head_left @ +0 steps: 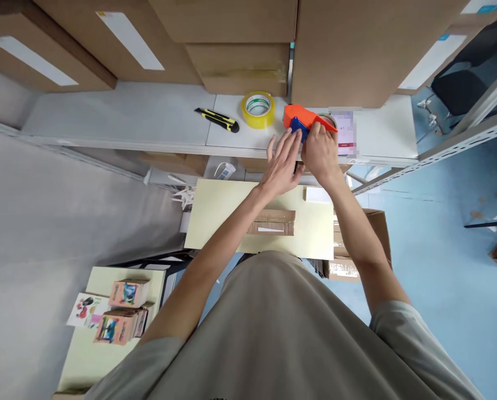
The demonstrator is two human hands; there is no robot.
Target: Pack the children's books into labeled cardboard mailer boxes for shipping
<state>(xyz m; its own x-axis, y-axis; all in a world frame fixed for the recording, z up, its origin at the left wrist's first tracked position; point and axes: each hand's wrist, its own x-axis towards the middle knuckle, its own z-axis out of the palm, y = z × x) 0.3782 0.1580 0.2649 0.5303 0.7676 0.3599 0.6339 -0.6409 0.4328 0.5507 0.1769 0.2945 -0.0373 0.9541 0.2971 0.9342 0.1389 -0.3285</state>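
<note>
An orange and blue tape dispenser (300, 116) is at the front edge of the grey shelf, with part of a tape roll showing at its right end. My right hand (321, 153) is closed around its right part. The fingers of my left hand (282, 164) are stretched out, their tips against the dispenser's blue part. To the left on the shelf lie a roll of clear yellowish tape (258, 110) and a black and yellow utility knife (217, 119). A printed sheet or packet (347, 133), partly blurred, is just right of the dispenser.
Large cardboard boxes (340, 55) stand along the back of the shelf (127, 114). Below is a pale yellow table (215, 216) with a flattish cardboard box (273, 222). Books (123, 325) lie on another table at lower left. An open carton (375, 233) stands at right.
</note>
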